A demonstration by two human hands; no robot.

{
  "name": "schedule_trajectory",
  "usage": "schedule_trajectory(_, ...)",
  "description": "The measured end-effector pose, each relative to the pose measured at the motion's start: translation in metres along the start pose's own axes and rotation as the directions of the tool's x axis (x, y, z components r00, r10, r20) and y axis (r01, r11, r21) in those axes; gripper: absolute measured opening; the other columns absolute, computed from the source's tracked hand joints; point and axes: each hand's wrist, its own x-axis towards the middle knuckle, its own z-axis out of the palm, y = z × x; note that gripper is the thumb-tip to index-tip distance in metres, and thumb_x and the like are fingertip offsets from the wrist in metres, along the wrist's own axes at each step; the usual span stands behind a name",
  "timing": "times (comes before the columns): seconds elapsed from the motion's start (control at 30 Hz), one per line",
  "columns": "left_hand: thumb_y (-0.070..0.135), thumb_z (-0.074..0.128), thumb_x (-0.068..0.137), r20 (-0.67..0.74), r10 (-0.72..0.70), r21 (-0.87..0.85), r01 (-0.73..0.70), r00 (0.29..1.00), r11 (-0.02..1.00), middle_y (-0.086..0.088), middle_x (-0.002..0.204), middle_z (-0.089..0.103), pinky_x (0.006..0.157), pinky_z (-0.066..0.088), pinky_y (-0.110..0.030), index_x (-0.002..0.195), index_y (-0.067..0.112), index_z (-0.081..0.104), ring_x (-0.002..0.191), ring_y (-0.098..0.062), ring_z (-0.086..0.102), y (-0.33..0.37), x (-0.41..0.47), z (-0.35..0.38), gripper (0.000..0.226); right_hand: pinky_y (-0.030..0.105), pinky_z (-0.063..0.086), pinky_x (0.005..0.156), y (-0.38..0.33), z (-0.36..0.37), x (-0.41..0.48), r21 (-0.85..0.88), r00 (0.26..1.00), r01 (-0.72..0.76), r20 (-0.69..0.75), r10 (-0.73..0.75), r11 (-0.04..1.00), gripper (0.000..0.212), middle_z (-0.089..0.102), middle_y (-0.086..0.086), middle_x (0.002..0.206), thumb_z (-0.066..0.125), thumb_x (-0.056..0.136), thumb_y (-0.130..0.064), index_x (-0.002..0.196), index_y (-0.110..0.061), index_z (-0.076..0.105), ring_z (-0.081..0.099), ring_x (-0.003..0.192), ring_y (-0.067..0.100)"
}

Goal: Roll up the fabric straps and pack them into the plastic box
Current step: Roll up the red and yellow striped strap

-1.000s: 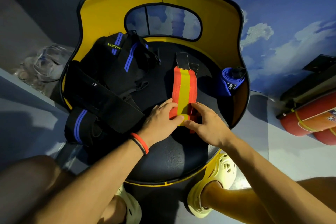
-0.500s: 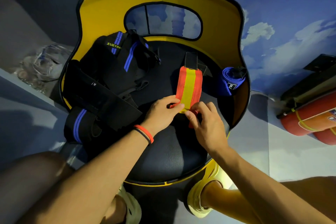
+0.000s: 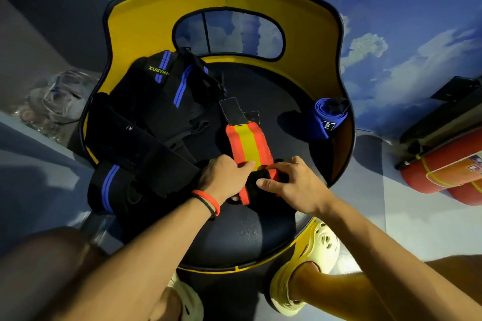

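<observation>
An orange and yellow fabric strap [image 3: 247, 144] lies on the black seat of a chair [image 3: 234, 237], its black fastening tab pointing away from me. Its near end is folded over into the start of a roll. My left hand [image 3: 224, 180] pinches that near end from the left, thumb on the yellow stripe. My right hand [image 3: 289, 185] grips the rolled part from the right. A rolled blue strap [image 3: 328, 120] sits at the seat's right edge. Black straps with blue stripes [image 3: 167, 101] are piled on the left. A clear plastic box [image 3: 60, 96] stands on the floor, far left.
The chair has a curved yellow backrest [image 3: 146, 23] with an oval opening. Red cylinders [image 3: 448, 172] lie on the floor at the right. My knees and yellow clogs [image 3: 307, 276] are below the seat's front edge.
The strap's far end has swung left and moved nearer. The near end has been folded over more, and both hands have shifted with it toward me.
</observation>
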Motion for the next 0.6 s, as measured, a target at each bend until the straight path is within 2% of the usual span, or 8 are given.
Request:
schedule_trajectory(0.07,0.059,0.056,0.089,-0.007,0.002,0.05,-0.002,1.0,0.999,-0.002,0.057,0.061,0.049,0.043,-0.029,0.055,0.013,0.051,0.057,-0.026,0.063,-0.001,-0.004,0.0,0.057,0.017,0.03,0.098,0.001,0.004,0.002,0.036,1.0,-0.017,0.0,0.017,0.999,0.052,0.048,-0.004,0.13,0.074,0.087,-0.049,0.128,-0.017,0.07,0.044,0.128,0.011)
schedule_trajectory(0.17,0.059,0.056,0.089,-0.134,0.108,0.172,-0.085,0.985,0.982,-0.002,0.079,0.065,0.059,0.048,-0.033,0.07,0.017,0.054,0.071,-0.024,0.063,0.002,-0.007,-0.001,0.046,0.022,0.036,0.108,0.004,0.005,0.004,0.082,1.0,-0.015,0.012,0.014,0.996,0.052,0.046,-0.007,0.147,0.078,0.084,-0.047,0.127,-0.018,0.071,0.048,0.133,0.01)
schedule_trajectory(0.27,0.037,0.069,0.091,-0.288,0.272,0.021,-0.278,0.918,0.96,0.007,0.101,0.052,0.072,0.044,-0.03,0.093,0.02,0.051,0.09,-0.015,0.054,0.006,-0.005,0.002,0.024,0.022,0.04,0.105,0.005,0.004,0.003,0.12,1.0,0.003,-0.004,-0.002,0.993,0.047,0.052,-0.011,0.145,0.078,0.085,-0.046,0.125,-0.022,0.073,0.053,0.129,0.009)
schedule_trajectory(0.37,0.015,0.069,0.091,-0.389,0.343,-0.091,-0.406,0.855,0.909,0.011,0.104,0.053,0.082,0.046,-0.028,0.097,0.021,0.055,0.097,-0.012,0.053,0.005,0.003,0.007,0.017,0.025,0.044,0.106,0.006,0.004,0.003,0.111,1.0,0.014,-0.002,-0.014,0.994,0.046,0.055,-0.014,0.144,0.076,0.086,-0.049,0.126,-0.025,0.072,0.056,0.126,0.01)
schedule_trajectory(0.43,0.006,0.065,0.091,-0.374,0.305,-0.226,-0.404,0.876,0.886,0.012,0.106,0.058,0.085,0.047,-0.028,0.099,0.025,0.057,0.101,-0.013,0.055,0.001,0.01,0.007,0.022,0.028,0.047,0.106,0.009,0.004,0.003,0.137,1.0,0.006,0.014,-0.007,0.991,0.046,0.055,-0.015,0.144,0.077,0.086,-0.049,0.126,-0.026,0.072,0.057,0.125,0.009)
schedule_trajectory(0.5,0.001,0.062,0.091,-0.292,0.255,-0.373,-0.355,0.922,0.857,0.011,0.109,0.06,0.078,0.048,-0.024,0.099,0.03,0.057,0.102,-0.013,0.058,-0.001,0.016,0.006,0.031,0.032,0.05,0.104,0.01,0.003,0.003,0.155,1.0,0.007,0.024,-0.011,0.988,0.048,0.056,-0.015,0.143,0.077,0.083,-0.053,0.123,-0.027,0.073,0.059,0.123,0.01)
schedule_trajectory(0.57,0.0,0.063,0.091,-0.225,0.219,-0.403,-0.295,0.949,0.866,0.011,0.108,0.06,0.071,0.05,-0.023,0.099,0.032,0.057,0.102,-0.013,0.059,0.0,0.023,0.005,0.034,0.034,0.052,0.103,0.012,0.005,0.005,0.154,1.0,0.009,0.019,-0.012,0.988,0.06,0.057,-0.015,0.14,0.073,0.075,-0.066,0.121,-0.027,0.074,0.059,0.121,0.01)
schedule_trajectory(0.6,0.0,0.065,0.089,-0.225,0.218,-0.367,-0.29,0.95,0.884,0.013,0.106,0.059,0.072,0.052,-0.027,0.1,0.031,0.058,0.103,-0.014,0.059,0.0,0.027,0.005,0.033,0.034,0.052,0.102,0.013,0.006,0.006,0.149,1.0,0.004,0.015,-0.006,0.989,0.068,0.057,-0.014,0.14,0.069,0.07,-0.073,0.12,-0.027,0.074,0.059,0.121,0.011)
